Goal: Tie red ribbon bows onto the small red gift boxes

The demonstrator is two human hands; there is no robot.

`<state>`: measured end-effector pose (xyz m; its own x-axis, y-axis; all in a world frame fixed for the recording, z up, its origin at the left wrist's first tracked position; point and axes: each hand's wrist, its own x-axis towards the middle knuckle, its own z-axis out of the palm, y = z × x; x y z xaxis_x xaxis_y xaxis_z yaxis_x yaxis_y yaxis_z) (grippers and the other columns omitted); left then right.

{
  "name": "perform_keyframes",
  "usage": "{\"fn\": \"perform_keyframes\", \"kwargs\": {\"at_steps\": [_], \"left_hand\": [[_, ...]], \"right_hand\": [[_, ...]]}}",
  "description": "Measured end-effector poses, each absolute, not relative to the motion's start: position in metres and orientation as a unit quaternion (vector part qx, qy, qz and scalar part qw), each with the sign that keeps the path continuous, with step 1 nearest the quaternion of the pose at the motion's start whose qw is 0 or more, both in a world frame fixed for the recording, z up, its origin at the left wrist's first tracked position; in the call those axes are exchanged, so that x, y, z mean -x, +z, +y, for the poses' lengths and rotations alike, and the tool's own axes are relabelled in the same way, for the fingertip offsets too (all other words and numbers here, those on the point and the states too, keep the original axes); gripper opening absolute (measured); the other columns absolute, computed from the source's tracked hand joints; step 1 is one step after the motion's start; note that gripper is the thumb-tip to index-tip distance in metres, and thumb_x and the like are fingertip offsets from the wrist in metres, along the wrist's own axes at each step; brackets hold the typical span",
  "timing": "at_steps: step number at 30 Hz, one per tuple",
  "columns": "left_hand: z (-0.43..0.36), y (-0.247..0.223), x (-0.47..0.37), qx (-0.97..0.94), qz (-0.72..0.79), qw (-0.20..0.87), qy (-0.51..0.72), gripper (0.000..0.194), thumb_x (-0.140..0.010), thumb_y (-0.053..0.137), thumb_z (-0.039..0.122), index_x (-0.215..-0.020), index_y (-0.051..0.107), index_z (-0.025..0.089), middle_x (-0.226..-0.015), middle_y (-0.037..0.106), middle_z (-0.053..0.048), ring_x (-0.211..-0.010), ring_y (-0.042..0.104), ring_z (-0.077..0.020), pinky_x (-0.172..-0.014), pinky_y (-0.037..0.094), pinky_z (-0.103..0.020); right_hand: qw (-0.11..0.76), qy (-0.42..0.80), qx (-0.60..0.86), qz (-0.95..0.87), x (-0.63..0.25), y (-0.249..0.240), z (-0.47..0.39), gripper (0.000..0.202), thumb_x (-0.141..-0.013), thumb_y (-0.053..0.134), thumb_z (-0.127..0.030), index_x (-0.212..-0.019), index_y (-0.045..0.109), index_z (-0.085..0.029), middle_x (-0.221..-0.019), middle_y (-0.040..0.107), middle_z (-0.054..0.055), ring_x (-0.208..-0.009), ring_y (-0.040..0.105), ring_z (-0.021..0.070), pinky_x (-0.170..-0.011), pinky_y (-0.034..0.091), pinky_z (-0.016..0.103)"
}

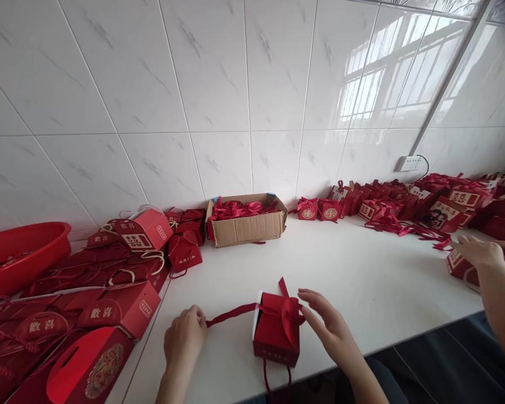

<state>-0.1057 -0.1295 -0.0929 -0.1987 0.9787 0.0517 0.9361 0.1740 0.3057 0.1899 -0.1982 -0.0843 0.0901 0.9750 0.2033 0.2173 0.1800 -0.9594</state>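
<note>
In front of me a small red gift box (276,331) sits near the table's front edge, its cord handle hanging down over the edge. A red ribbon (234,314) runs from the box to the left, where my left hand (186,332) pinches its end. On top of the box the ribbon is gathered into a loop or bow (293,315). My right hand (329,328) is beside that bow with its fingers apart, the fingertips at or close to the ribbon; whether they touch it I cannot tell.
A cardboard box (249,229) of red ribbons stands by the wall. Red gift boxes (101,320) and a red basin (25,252) crowd the left. Finished-looking red boxes (379,196) line the right back. Another person's hand (480,252) rests on a red box at right.
</note>
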Motion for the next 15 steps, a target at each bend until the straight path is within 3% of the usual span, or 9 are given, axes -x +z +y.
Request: {"fn": "perform_keyframes", "kwargs": {"at_steps": [3, 5, 7, 9, 12, 15], "left_hand": [[-0.133, -0.089, 0.094, -0.652, 0.684, 0.077, 0.317, 0.025, -0.082, 0.046, 0.035, -0.095, 0.06, 0.019, -0.106, 0.062, -0.014, -0.1, 0.055, -0.0308, -0.08, 0.043, -0.04], [-0.138, -0.081, 0.074, -0.675, 0.582, 0.232, 0.389, 0.029, -0.085, 0.045, 0.044, -0.094, 0.06, 0.021, -0.103, 0.063, -0.009, -0.1, 0.056, -0.0249, -0.083, 0.044, -0.034], [-0.144, -0.073, 0.053, -0.674, 0.499, 0.397, 0.372, 0.033, -0.087, 0.042, 0.05, -0.086, 0.058, 0.02, -0.089, 0.062, -0.005, -0.087, 0.058, -0.0201, -0.077, 0.045, -0.029], [-0.149, -0.068, 0.036, -0.666, 0.45, 0.487, 0.341, 0.037, -0.087, 0.041, 0.053, -0.076, 0.053, 0.019, -0.073, 0.056, -0.001, -0.07, 0.053, -0.0153, -0.067, 0.043, -0.025], [-0.15, -0.068, 0.024, -0.647, 0.435, 0.536, 0.325, 0.042, -0.086, 0.041, 0.056, -0.067, 0.044, 0.019, -0.061, 0.041, 0.004, -0.056, 0.039, -0.0109, -0.055, 0.035, -0.022], [-0.147, -0.071, 0.024, -0.653, 0.447, 0.514, 0.331, 0.042, -0.083, 0.048, 0.056, -0.063, 0.041, 0.019, -0.06, 0.037, 0.005, -0.056, 0.035, -0.0105, -0.055, 0.032, -0.022]], "right_hand": [[0.512, 0.389, 0.504, -0.576, -0.193, -0.093, -0.209, 0.033, -0.085, 0.054, -0.04, -0.115, 0.058, -0.026, -0.119, 0.06, 0.008, -0.107, 0.057, 0.0228, -0.094, 0.047, 0.038], [0.494, 0.385, 0.52, -0.581, -0.19, -0.094, -0.212, 0.032, -0.085, 0.055, -0.041, -0.112, 0.058, -0.025, -0.111, 0.062, 0.008, -0.089, 0.062, 0.0202, -0.081, 0.051, 0.034], [0.475, 0.373, 0.543, -0.583, -0.187, -0.093, -0.212, 0.028, -0.084, 0.056, -0.043, -0.102, 0.06, -0.022, -0.097, 0.063, 0.006, -0.072, 0.058, 0.0161, -0.066, 0.049, 0.029], [0.463, 0.375, 0.552, -0.583, -0.186, -0.093, -0.211, 0.029, -0.084, 0.054, -0.047, -0.09, 0.06, -0.019, -0.078, 0.059, 0.002, -0.062, 0.049, 0.013, -0.056, 0.042, 0.025], [0.444, 0.41, 0.556, -0.571, -0.188, -0.094, -0.209, 0.039, -0.085, 0.048, -0.053, -0.07, 0.052, -0.018, -0.058, 0.042, -0.003, -0.054, 0.036, 0.0105, -0.049, 0.03, 0.023], [0.447, 0.408, 0.581, -0.544, -0.193, -0.095, -0.206, 0.046, -0.083, 0.049, -0.056, -0.058, 0.04, -0.019, -0.053, 0.028, -0.006, -0.051, 0.026, 0.0088, -0.047, 0.021, 0.024]]}}
